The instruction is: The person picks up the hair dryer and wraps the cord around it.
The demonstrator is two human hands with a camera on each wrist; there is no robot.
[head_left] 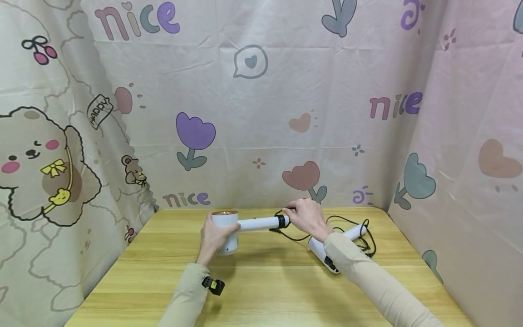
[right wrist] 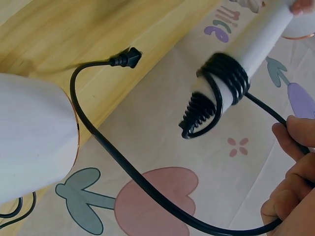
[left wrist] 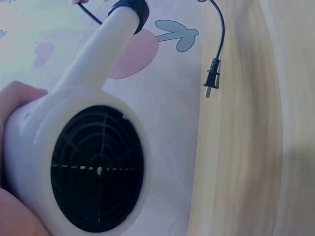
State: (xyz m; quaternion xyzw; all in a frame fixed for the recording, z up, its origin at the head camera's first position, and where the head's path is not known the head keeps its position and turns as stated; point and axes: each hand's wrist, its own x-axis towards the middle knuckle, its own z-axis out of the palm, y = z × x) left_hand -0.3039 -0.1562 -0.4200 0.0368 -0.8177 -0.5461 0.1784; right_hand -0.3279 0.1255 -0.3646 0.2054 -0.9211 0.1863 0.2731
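Note:
My left hand (head_left: 214, 236) grips the barrel of a white hair dryer (head_left: 257, 224), holding it above the table with its handle pointing right. A dark round grille (left wrist: 98, 169) on the barrel faces the left wrist camera. Several turns of black cord (right wrist: 224, 78) are wound round the handle's end. My right hand (head_left: 308, 218) pinches the cord just past that end, and in the right wrist view fingers (right wrist: 290, 191) curl round it. The cord's free end hangs in a loop, with a two-pin plug (left wrist: 211, 76) low over the table.
A second white hair dryer (head_left: 320, 254) lies on the wooden table (head_left: 261, 290) under my right forearm, its black cord (head_left: 369, 236) looped around its handle. A patterned cloth (head_left: 261, 104) hangs behind and at both sides. A black device (head_left: 214, 285) sits on my left wrist.

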